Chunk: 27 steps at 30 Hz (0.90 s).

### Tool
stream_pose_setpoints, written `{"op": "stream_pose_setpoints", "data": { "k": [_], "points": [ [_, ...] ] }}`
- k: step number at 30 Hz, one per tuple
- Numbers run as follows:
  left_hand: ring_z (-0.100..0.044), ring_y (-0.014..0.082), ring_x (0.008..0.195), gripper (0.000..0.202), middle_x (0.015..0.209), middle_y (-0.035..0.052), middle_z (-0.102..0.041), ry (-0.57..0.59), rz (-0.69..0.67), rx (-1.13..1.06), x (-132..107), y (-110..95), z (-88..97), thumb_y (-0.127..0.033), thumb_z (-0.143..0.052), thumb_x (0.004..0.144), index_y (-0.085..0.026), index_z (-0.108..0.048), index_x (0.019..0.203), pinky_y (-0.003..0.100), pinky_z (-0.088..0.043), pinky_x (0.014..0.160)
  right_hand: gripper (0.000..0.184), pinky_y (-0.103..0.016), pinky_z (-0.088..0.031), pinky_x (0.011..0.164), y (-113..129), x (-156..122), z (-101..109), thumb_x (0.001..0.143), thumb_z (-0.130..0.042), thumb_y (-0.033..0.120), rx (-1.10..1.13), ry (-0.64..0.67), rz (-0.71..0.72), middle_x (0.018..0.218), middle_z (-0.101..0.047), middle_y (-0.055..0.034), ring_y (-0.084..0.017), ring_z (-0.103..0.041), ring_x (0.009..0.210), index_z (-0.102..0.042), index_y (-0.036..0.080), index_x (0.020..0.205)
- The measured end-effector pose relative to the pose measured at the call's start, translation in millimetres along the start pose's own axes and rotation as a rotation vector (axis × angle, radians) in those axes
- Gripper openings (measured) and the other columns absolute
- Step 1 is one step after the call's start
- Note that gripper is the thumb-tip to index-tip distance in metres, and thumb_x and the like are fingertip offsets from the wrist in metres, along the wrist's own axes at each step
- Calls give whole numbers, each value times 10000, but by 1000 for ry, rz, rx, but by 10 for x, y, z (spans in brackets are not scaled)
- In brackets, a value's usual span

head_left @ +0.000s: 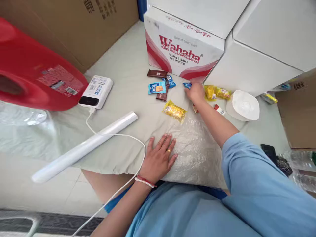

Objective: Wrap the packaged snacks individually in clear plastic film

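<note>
My left hand lies flat, fingers spread, on a clear plastic sheet spread over the pale cloth-covered surface. My right hand reaches forward among small snack packets and closes its fingers on a blue packet. Beside it lie yellow packets, a yellow packet nearer me, a light blue packet and brown packets.
A white Wahaha carton stands behind the packets, with white boxes at the right. A white lid-like dish, a roll of clear film, a white power bank with cable and a red container sit around.
</note>
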State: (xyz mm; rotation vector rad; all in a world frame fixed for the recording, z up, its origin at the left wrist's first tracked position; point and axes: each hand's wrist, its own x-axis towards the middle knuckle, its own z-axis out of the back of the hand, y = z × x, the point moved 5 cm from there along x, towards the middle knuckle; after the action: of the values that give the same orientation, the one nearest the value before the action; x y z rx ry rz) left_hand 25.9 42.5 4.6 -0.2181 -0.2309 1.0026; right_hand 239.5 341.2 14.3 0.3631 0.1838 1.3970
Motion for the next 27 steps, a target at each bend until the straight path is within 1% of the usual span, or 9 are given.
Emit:
{"op": "stream_pose_setpoints", "data": {
  "k": [4, 9, 12, 15, 18, 20, 22, 24, 27],
  "points": [
    [-398, 311, 1537, 538, 1662, 84, -409, -7, -1, -5, 35, 3, 18, -464, -426, 1069, -230, -502, 1547, 643, -180, 1279, 494, -657, -369, 1131, 552, 328, -190, 994, -556, 412, 88, -28, 146, 1376, -572, -217, -402, -501, 1347, -479, 132, 1393],
    [-398, 316, 1537, 546, 1653, 87, -430, 3, 4, 6, 39, -11, 33, -464, -441, 1064, -232, -493, 1555, 645, -191, 1277, 656, -676, -386, 1118, 997, 582, -556, 866, -752, 411, 137, 182, 68, 1403, -552, -229, -428, -487, 1352, -475, 103, 1374],
    [-394, 314, 1540, 548, 1658, 84, -423, 4, 4, 5, 33, -10, 26, -471, -439, 1065, -235, -491, 1557, 640, -184, 1281, 546, -614, -405, 1125, 967, 591, -570, 895, -709, 331, 187, 219, 46, 1393, -574, -221, -364, -529, 1320, -493, 83, 1330],
    [-386, 312, 1544, 550, 1666, 87, -407, 0, -1, -8, 25, -3, 12, -477, -424, 1069, -233, -492, 1557, 640, -171, 1283, 439, -546, -431, 1119, 674, 451, -371, 933, -639, 299, 219, 199, 24, 1338, -615, -201, -312, -583, 1259, -516, 59, 1281],
    [-384, 316, 1545, 546, 1666, 98, -403, -5, 0, -22, 19, 4, -1, -474, -411, 1072, -232, -496, 1555, 644, -161, 1282, 492, -538, -444, 1122, 282, 109, 82, 883, -688, 309, 256, 52, 91, 1305, -648, -152, -323, -604, 1238, -538, 116, 1309],
    [-386, 324, 1543, 544, 1665, 104, -406, -8, 1, -28, 18, 6, -9, -465, -418, 1069, -234, -498, 1555, 650, -163, 1279, 525, -532, -441, 1130, 41, -266, 463, 877, -686, 342, 310, -61, 182, 1330, -646, -122, -316, -602, 1245, -539, 168, 1350],
    [-382, 328, 1545, 548, 1667, 109, -402, -7, -3, -31, 19, 3, -19, -460, -419, 1067, -230, -491, 1560, 659, -162, 1276, 536, -532, -456, 1112, -150, -737, 798, 889, -668, 382, 345, -86, 279, 1352, -645, -92, -307, -609, 1234, -537, 220, 1383],
    [-372, 326, 1551, 554, 1672, 114, -392, -4, -11, -31, 18, 0, -31, -460, -406, 1070, -225, -480, 1566, 665, -152, 1275, 579, -521, -481, 1080, -265, -1253, 977, 871, -704, 410, 334, 53, 377, 1366, -643, -90, -311, -619, 1223, -547, 239, 1402],
    [-358, 320, 1559, 555, 1673, 115, -392, -5, -15, -25, 13, 0, -43, -460, -399, 1071, -227, -476, 1569, 665, -138, 1276, 559, -492, -505, 1049, -329, -2008, 955, 905, -698, 421, 296, 347, 541, 1339, -659, -109, -306, -633, 1192, -567, 247, 1420]
  ]
}}
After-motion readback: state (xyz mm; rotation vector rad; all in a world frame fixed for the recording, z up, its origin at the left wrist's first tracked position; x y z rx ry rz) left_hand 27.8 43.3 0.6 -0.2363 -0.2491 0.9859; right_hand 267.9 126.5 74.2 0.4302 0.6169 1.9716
